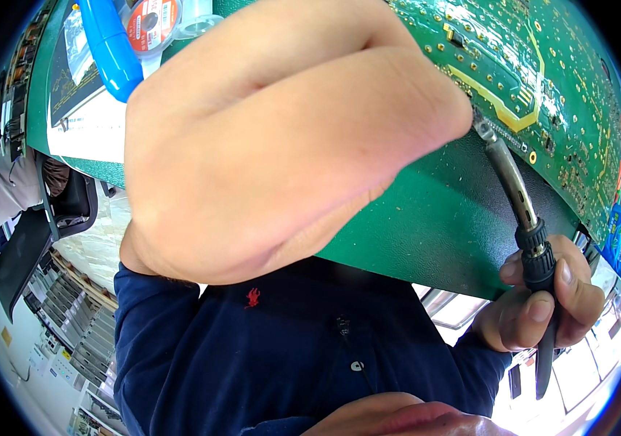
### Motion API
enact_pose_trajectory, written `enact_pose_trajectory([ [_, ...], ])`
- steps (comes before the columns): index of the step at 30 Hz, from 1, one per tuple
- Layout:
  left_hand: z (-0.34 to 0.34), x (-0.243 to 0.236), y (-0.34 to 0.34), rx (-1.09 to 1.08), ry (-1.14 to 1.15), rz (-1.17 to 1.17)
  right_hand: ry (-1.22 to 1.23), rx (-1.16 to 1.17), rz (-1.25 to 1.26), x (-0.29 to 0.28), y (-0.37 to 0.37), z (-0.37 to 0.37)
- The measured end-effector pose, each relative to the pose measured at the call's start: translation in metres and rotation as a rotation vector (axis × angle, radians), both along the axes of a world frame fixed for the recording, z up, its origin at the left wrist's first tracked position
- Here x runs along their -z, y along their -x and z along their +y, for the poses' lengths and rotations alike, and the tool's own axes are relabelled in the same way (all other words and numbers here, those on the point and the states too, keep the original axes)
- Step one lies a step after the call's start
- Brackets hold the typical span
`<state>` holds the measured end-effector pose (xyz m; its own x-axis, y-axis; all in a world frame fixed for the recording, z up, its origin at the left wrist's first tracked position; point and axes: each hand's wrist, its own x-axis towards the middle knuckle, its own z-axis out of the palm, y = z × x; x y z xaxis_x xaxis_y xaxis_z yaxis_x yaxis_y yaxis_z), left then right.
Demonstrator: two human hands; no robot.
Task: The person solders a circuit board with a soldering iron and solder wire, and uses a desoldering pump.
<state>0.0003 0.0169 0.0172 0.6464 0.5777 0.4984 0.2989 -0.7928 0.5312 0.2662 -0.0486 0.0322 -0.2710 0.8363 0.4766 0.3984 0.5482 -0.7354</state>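
My right hand (568, 298) grips the black handle of a soldering iron (510, 174) at the lower right. The iron's metal barrel slants up and left, and its tip end is close to the lower edge of a large green circuit board (572, 109); contact cannot be made out. My left hand (289, 152) fills the middle of the view, very near the camera, fingers folded in and reaching over to the board's edge beside the iron's tip. The left fingertips, and anything between them, are hidden behind the hand.
A green work surface (398, 225) lies under the board. Beyond my left hand are a blue tubular object (111, 54), a reel with an orange-red label (154, 22) and a white paper (92, 131). A black chair (23, 247) and another person's sleeve (5, 185) are at left.
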Motion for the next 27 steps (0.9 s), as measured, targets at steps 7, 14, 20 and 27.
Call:
enact_pose_trajectory([
  [7, 0.0004, -0.0009, -0.0061, -0.028, -0.01, -0.009, -0.007, -0.008, -0.001, 0.0002, 0.0002, 0.0005],
  [14, 0.0031, -0.001, -0.0082, -0.029, -0.013, -0.011, 0.003, 0.002, -0.006, -0.0003, 0.001, 0.0002],
  [20, 0.0028, -0.0016, -0.0088, -0.037, -0.013, -0.008, -0.014, 0.002, -0.04, -0.0009, -0.0011, 0.0013],
  [27, 0.0028, -0.0016, -0.0091, -0.041, -0.016, -0.009, -0.008, 0.073, -0.039, -0.0006, 0.006, -0.0022],
])
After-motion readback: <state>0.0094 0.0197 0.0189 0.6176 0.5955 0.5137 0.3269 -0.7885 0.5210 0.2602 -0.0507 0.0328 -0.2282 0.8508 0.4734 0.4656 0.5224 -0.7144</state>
